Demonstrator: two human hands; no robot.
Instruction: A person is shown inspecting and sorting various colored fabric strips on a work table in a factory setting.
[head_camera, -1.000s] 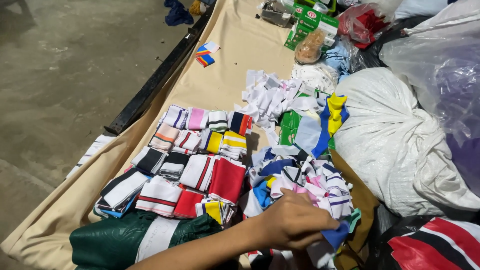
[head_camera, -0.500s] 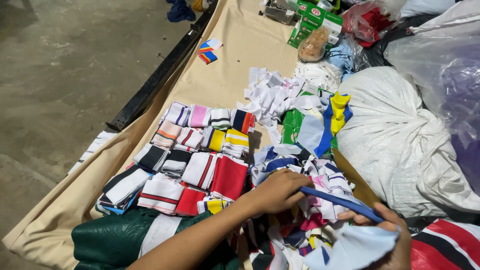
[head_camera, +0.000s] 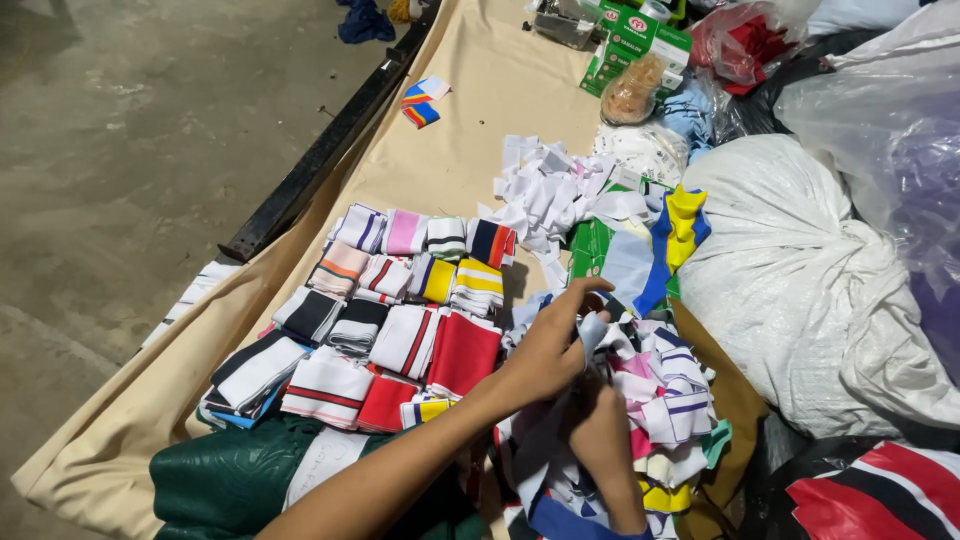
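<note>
My left hand (head_camera: 548, 345) reaches across from the lower left and pinches a pale blue-and-white fabric strip (head_camera: 590, 330) at the top of a loose pile of striped knit pieces (head_camera: 665, 390). My right hand (head_camera: 603, 440) sits just below it, fingers closed in the same pile, with a blue-edged strip (head_camera: 560, 515) trailing under the wrist. To the left lie neat rows of folded striped pieces (head_camera: 400, 300) in red, white, black, yellow and pink on a tan cloth (head_camera: 470, 130).
A heap of white scraps (head_camera: 555, 190) lies behind the rows. A big white sack (head_camera: 800, 270) and clear plastic bags (head_camera: 890, 90) fill the right. Green cartons (head_camera: 640, 35) stand at the back. Green fabric (head_camera: 230, 475) lies near me; a black rail (head_camera: 320, 160) borders bare concrete floor.
My left hand has moved up and right over the loose pile. My right hand came in from the lower right, drew the blue strip closer, and now rests under the left.
</note>
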